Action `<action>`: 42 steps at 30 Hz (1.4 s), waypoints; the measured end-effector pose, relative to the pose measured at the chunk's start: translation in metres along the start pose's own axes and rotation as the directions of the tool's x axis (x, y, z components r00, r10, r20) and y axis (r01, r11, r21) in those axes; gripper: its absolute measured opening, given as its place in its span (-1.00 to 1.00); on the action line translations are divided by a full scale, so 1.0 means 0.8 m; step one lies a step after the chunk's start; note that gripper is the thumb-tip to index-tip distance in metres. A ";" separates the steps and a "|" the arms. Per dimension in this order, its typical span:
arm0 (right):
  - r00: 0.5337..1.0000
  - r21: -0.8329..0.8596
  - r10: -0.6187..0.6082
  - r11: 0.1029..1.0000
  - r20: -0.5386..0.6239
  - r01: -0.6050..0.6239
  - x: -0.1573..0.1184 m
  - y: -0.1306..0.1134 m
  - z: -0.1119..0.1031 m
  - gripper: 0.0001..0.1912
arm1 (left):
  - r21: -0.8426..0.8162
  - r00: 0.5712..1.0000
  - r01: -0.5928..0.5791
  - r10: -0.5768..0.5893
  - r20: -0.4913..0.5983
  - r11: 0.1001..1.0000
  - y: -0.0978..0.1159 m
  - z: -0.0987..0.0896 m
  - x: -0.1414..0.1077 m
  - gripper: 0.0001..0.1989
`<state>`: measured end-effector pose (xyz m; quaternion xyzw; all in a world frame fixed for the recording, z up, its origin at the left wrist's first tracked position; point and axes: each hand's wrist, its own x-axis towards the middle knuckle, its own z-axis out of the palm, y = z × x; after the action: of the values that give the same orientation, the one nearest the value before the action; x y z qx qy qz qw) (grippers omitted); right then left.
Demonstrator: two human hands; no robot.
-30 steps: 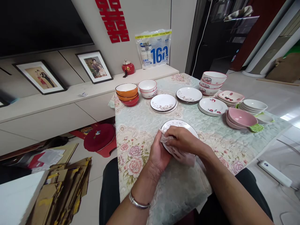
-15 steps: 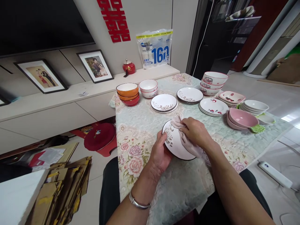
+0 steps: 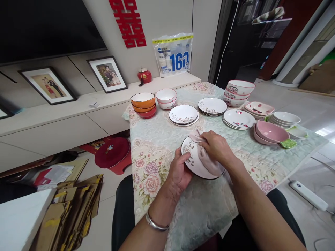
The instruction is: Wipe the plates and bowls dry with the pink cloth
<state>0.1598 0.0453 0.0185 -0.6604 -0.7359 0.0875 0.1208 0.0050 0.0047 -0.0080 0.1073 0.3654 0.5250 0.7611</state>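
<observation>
My left hand (image 3: 181, 169) grips the left edge of a white plate (image 3: 200, 168) with a dark rim and brown flower print, its thumb lying on the face. The plate is tilted towards me above the table. In my right hand (image 3: 216, 144) a pale pink cloth (image 3: 209, 162) is bunched and pressed on the plate's upper right rim. Part of the cloth drapes down over the plate's right side. Beyond them stand a pair of stacked plates (image 3: 183, 114) with the same print and another such stack (image 3: 212, 106).
The quilted floral tablecloth (image 3: 151, 150) carries orange and red bowls (image 3: 142, 101), white bowls (image 3: 166, 97), a taller bowl stack (image 3: 238, 91), red-flowered plates (image 3: 239, 119), and pink bowls (image 3: 270, 131). A red stool (image 3: 112, 153) and flattened cardboard (image 3: 68, 209) are at left.
My right hand and the cloth have shifted slightly along the plate. My left thumb reaches a little further onto the plate's face. The dishes on the table stay put.
</observation>
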 end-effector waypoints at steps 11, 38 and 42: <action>0.926 0.176 -0.298 0.949 0.230 0.261 -0.018 -0.028 -0.018 -0.95 | -0.120 0.999 -0.030 0.032 0.008 0.992 -0.001 0.003 0.004 -0.61; 0.877 0.007 0.206 0.974 -0.433 -0.225 0.002 0.030 -0.010 -0.65 | -0.089 0.969 -0.080 0.057 -0.241 0.993 0.005 0.003 0.005 -0.54; 0.887 0.394 0.153 0.919 -0.435 0.034 0.005 0.022 -0.007 -0.62 | -0.154 0.967 -0.104 0.064 -0.247 0.983 0.011 0.004 0.007 -0.55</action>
<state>0.1774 0.0509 0.0189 -0.6475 -0.6331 0.0781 0.4169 0.0018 0.0145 -0.0032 -0.0054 0.4055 0.5945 0.6943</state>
